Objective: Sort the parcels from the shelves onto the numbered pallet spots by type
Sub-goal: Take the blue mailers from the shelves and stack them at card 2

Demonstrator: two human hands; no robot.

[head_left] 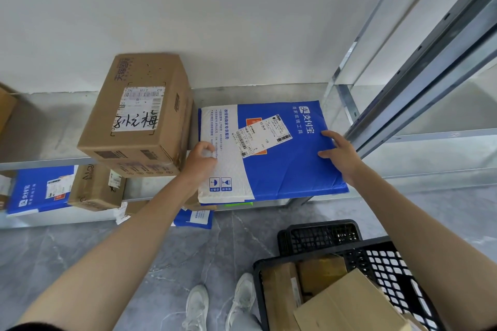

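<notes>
Presently, head view: the blue and white mailer (271, 153) is lying flat on the upper shelf (269, 93), just to the right of the big cardboard box (139, 113) and nearly touching it, with its front edge hanging over the shelf lip. The left hand (200, 160) is working at the mailer's white end, right beside the box; its fingers are curled and appear to be pinching that edge. The right hand (340, 154) is resting on the blue end, farther right of the box, fingers spread and lying on the top face, gripping nothing that can be seen.

Below the box, on the lower shelf, a second blue mailer (40, 188) and a small brown box (94, 188) are waiting. Well down and right of the box, a black basket (390, 263) is carrying several brown parcels.

Assessment: collection is partly advanced, judging by the loaded basket. This mailer is only being taken up and is not yet off the shelf. The big box and the lower-shelf parcels remain. No numbered pallet spots are showing, so placement by type cannot be confirmed as begun.
</notes>
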